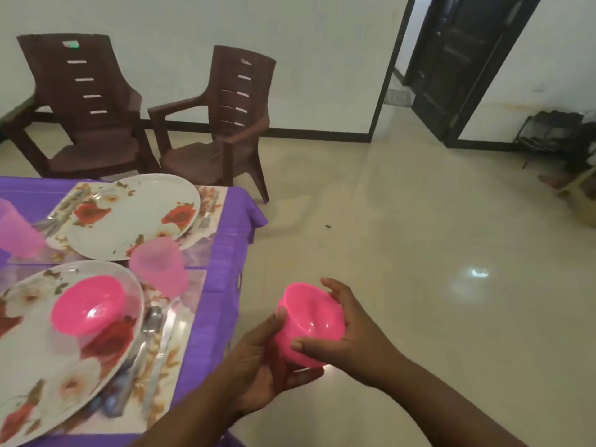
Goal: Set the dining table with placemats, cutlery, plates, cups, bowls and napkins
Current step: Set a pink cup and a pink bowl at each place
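At the far left edge a pale pink cup (17,232) stands upside down on the purple tabletop (222,253), beside the far placemat (206,201). On that placemat lies a white flowered plate (132,214), with cutlery showing at both of its sides. Nearer to me a 2nd flowered plate (42,356) rests on its own placemat (167,359) and carries a bright pink bowl (87,304), upright and tilted a little. Just right of that plate a spoon (150,324) and a knife (167,330) lie side by side. Between the 2 settings a 2nd pale pink cup (159,264) sits mouth down, close to the tabletop's right edge.

Behind the tabletop 2 brown plastic chairs (219,130) stand against the wall.

Off the tabletop's right edge, above the floor (403,221), both hands hold another pink bowl (311,324), its mouth tipped up toward me. The left hand (261,372) cups it from below and the left, thumb against the rim. The right hand (354,337) wraps it from the right, fingers curled around the far wall and thumb on the near side.

Farther right a dark door (458,66) stands open.
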